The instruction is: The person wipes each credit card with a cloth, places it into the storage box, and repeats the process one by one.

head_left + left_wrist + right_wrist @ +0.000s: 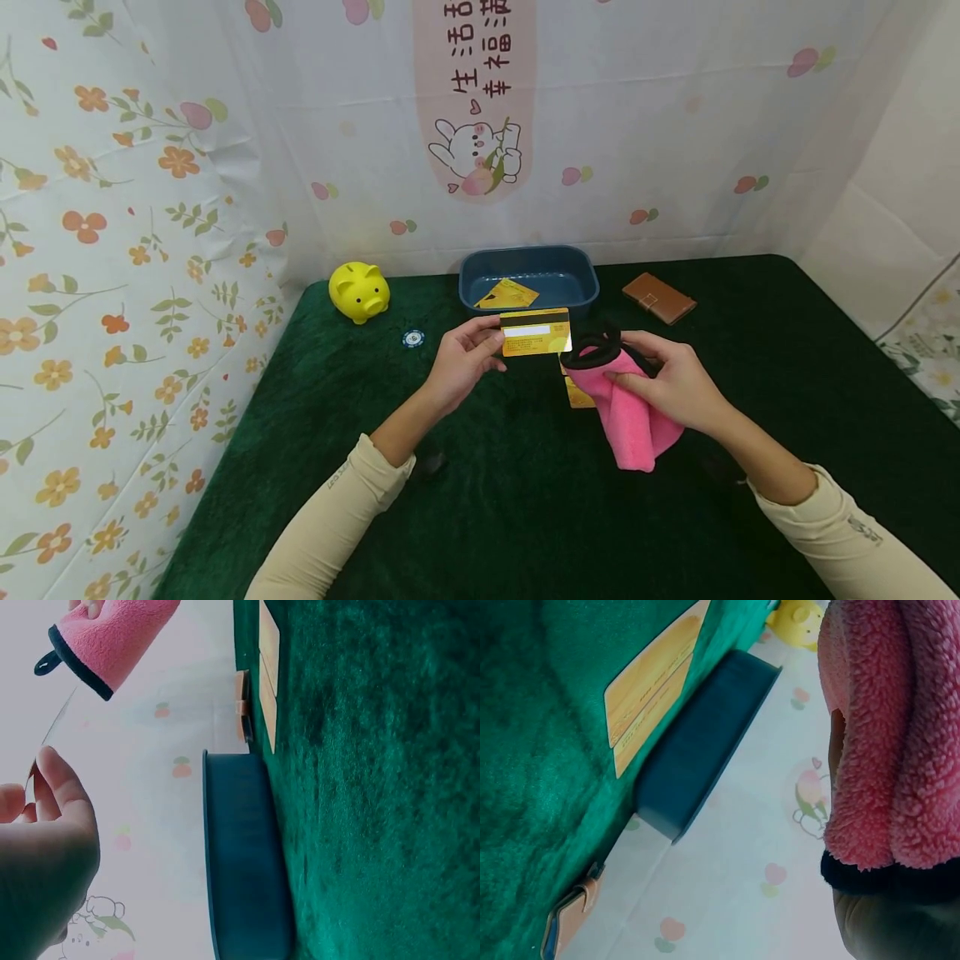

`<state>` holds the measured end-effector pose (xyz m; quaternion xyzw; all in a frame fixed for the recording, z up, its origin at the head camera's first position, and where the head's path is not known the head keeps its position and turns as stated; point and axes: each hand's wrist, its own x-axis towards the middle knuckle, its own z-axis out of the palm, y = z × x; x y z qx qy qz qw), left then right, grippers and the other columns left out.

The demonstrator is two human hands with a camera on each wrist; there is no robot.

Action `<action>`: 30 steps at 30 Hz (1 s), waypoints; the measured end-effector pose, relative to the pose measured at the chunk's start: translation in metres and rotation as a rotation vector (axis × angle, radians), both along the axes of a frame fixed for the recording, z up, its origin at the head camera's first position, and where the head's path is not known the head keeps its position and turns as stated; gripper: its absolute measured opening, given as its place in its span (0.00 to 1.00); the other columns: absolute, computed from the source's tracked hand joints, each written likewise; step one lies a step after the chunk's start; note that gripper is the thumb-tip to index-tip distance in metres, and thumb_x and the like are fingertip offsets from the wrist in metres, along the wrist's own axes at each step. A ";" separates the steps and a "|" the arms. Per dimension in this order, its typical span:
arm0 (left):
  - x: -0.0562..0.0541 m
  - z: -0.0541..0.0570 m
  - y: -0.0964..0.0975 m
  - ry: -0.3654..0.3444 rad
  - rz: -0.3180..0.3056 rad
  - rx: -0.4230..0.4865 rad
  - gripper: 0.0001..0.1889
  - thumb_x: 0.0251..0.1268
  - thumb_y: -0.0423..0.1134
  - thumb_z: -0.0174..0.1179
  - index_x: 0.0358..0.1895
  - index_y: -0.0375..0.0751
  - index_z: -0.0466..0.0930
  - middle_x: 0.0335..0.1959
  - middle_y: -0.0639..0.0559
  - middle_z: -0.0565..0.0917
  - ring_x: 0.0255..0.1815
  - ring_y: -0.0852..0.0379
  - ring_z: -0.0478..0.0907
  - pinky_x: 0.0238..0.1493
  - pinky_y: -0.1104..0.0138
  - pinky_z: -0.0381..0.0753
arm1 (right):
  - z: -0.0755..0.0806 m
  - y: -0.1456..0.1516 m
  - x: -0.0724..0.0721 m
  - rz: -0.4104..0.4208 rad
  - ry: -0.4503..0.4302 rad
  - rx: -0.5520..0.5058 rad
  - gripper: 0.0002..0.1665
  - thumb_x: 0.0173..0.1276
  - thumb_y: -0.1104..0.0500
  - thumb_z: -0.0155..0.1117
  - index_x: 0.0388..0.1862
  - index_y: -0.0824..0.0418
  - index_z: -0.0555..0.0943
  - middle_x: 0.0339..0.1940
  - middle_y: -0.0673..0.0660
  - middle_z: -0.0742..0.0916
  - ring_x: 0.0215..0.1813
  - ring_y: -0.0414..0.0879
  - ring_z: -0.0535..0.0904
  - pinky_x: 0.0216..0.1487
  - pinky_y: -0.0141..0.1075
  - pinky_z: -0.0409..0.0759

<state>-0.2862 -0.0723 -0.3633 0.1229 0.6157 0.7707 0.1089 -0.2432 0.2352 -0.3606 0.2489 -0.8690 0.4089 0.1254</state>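
Note:
Held up over the table, a yellow bank card (pixel 536 335) has its dark stripe and white strip facing the head camera. My left hand (pixel 467 360) pinches it by the left edge; the left wrist view catches the card nearly edge-on. My right hand (pixel 678 385) grips a pink fluffy cloth (pixel 636 429) with black trim and a black loop, just right of the card and apart from it in the left wrist view. Partly behind the cloth, two yellow cards (pixel 651 686) lie on the green tabletop.
Toward the back stands a blue plastic basin (pixel 573 283) holding yellow cards (pixel 508 293). A brown wallet (pixel 660 298) lies to its right. At the left are a yellow piggy bank (pixel 360 293) and a blue-and-white poker chip (pixel 412 338). Patterned curtains (pixel 337 150) border the table.

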 end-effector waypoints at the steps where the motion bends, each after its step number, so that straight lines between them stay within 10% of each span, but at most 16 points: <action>1: 0.000 0.000 0.000 -0.006 -0.007 -0.002 0.18 0.75 0.30 0.52 0.65 0.32 0.71 0.56 0.36 0.80 0.45 0.53 0.81 0.38 0.68 0.83 | 0.000 0.000 0.000 0.000 -0.002 0.000 0.26 0.64 0.68 0.70 0.62 0.66 0.77 0.52 0.61 0.86 0.44 0.35 0.81 0.43 0.25 0.78; 8: -0.001 -0.002 0.000 -0.010 -0.029 -0.020 0.22 0.73 0.30 0.55 0.68 0.42 0.70 0.56 0.36 0.82 0.46 0.51 0.82 0.40 0.67 0.84 | 0.002 -0.002 0.001 -0.004 -0.010 -0.006 0.26 0.65 0.67 0.69 0.62 0.65 0.77 0.53 0.61 0.86 0.43 0.35 0.81 0.41 0.26 0.78; 30: -0.002 -0.006 -0.004 0.202 -0.113 -0.229 0.17 0.72 0.30 0.58 0.61 0.31 0.77 0.58 0.39 0.81 0.52 0.45 0.82 0.49 0.63 0.83 | -0.001 0.002 0.003 -0.010 -0.015 -0.037 0.27 0.64 0.68 0.69 0.62 0.65 0.77 0.53 0.61 0.86 0.42 0.36 0.80 0.38 0.27 0.79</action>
